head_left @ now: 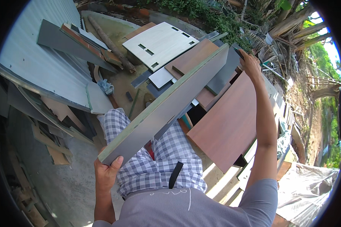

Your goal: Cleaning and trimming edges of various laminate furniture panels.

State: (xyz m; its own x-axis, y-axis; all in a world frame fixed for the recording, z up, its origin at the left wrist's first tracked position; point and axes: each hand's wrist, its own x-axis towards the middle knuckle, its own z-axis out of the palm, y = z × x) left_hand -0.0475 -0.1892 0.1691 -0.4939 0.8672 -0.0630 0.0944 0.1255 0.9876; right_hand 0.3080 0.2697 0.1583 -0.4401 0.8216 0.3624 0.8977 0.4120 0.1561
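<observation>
A long grey board (166, 104) with a pale greenish edge slants up from my lap toward the far right. My left hand (107, 173) grips its near end, thumb on the grey face and fingers underneath. Past the board's far end, my right hand (251, 65) is raised with curled fingers around a slim dark object (238, 53), whose kind I cannot make out. A small gap shows between that hand and the board. Under and beside the board lie a large reddish-brown panel (227, 123) and a dark grey panel (224, 73).
A white panel with rectangular slots (161, 43) lies ahead. Grey and brown boards (74, 45) lean on corrugated metal sheeting (30, 56) at left, with more offcuts (49, 140) below. A wooden pole (110, 43) lies behind. Clear plastic sheeting (307, 189) covers the right side.
</observation>
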